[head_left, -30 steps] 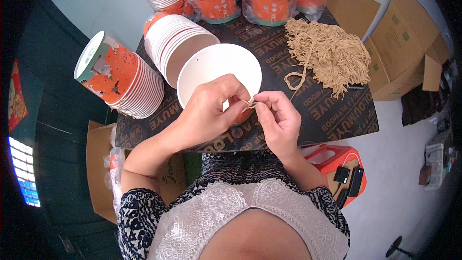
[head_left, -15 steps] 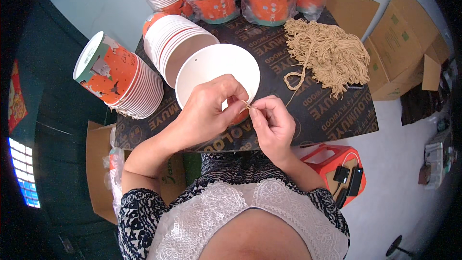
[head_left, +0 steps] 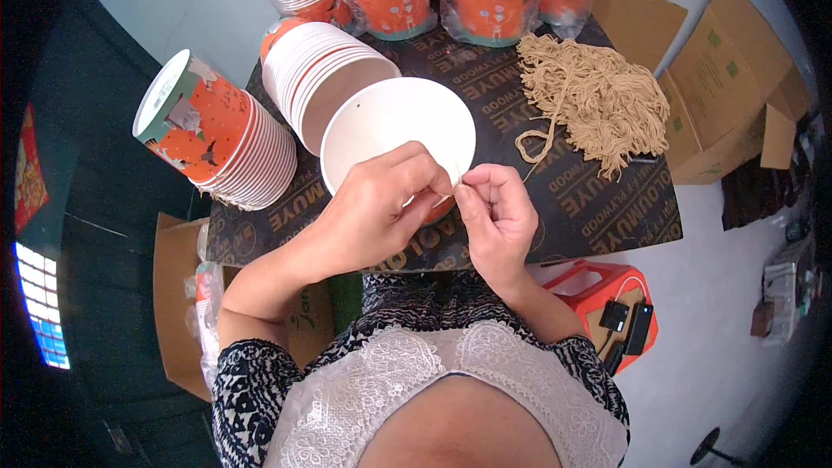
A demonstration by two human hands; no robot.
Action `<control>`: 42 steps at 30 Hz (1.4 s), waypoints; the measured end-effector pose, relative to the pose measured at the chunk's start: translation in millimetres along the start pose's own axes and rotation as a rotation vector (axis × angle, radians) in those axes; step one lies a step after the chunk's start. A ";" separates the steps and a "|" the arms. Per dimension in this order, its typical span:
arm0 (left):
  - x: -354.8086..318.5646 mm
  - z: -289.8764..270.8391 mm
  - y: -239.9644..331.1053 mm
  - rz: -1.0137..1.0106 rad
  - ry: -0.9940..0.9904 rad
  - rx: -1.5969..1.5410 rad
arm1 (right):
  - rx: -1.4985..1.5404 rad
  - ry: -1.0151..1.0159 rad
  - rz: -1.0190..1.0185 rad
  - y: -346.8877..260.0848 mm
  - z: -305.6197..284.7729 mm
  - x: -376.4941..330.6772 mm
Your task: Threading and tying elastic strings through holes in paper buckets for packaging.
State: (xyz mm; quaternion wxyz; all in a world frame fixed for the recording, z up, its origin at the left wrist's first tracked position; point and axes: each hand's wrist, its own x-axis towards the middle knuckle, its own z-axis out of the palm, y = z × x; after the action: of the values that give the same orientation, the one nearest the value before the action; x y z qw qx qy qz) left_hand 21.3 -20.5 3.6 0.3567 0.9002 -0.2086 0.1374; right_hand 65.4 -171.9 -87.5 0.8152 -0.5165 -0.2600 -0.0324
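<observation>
A white-lined paper bucket (head_left: pixel 390 126) lies tilted, its mouth toward me, with a small hole in its wall at the upper left. Over its near right rim my left hand (head_left: pixel 377 208) pinches a tan cord, thumb against forefinger. Close beside it, my right hand (head_left: pixel 500 221) is closed in a pinch on the same cord. Fingers hide most of the cord there, and whether it is knotted cannot be made out. A heap of tan cords (head_left: pixel 598 104) lies to the right, with one loose looped strand trailing toward my hands.
Behind the bucket lies a nested stack of buckets (head_left: pixel 316 74); another orange stack (head_left: pixel 217 143) leans at the left edge. Plastic-wrapped stacks (head_left: pixel 494 13) line the back of the dark plywood table (head_left: pixel 607 225). Right are cardboard boxes (head_left: pixel 732 78) and a red stool (head_left: pixel 598 282) holding black devices.
The fingertips of both hands have shifted slightly, and the cord between them shows less. The bucket sits a little further right in view.
</observation>
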 end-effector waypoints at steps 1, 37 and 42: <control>-0.3 0.5 -1.1 0.001 0.004 0.000 | 0.000 -0.014 -0.016 0.7 -0.5 0.0; 0.3 6.6 0.4 0.091 0.094 0.144 | 0.107 -0.091 0.244 -8.6 -6.6 3.4; -1.2 7.3 2.1 0.080 0.092 0.163 | 0.078 -0.087 0.230 -8.9 -7.6 2.1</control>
State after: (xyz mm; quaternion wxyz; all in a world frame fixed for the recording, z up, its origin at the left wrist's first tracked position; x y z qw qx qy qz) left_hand 20.0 -26.7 -0.8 0.2856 0.9100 -0.2157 0.2092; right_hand 67.3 -182.1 -81.6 0.8209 -0.5119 -0.2350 0.0938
